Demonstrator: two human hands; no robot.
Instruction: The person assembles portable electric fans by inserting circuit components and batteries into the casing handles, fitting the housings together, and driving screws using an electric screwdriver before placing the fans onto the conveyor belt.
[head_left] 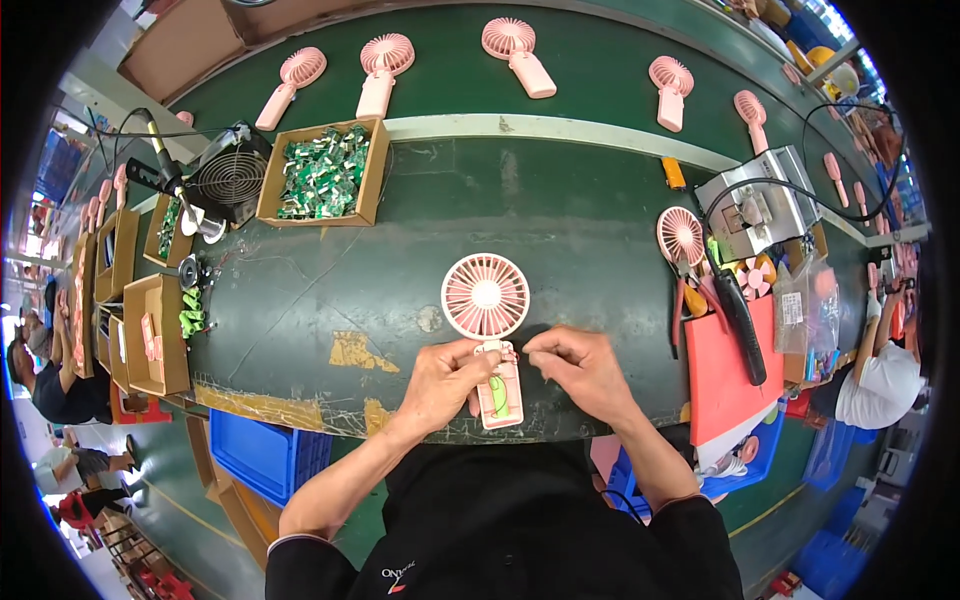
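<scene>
Pink handheld fan [486, 292] between the hands, at the tabletop's [300, 345] near edge. Left hand [440, 385] grips its opened handle [515, 388], green battery cell [498, 398] inside; right hand's [588, 372] fingertips at handle top, hold unclear. Probably internal fitting; next calls for steady, fine fingerwork.

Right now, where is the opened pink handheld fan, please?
In the head view, the opened pink handheld fan is at centre, by the near edge of the green workbench, held in the left hand, with the right hand close at its right.
</scene>
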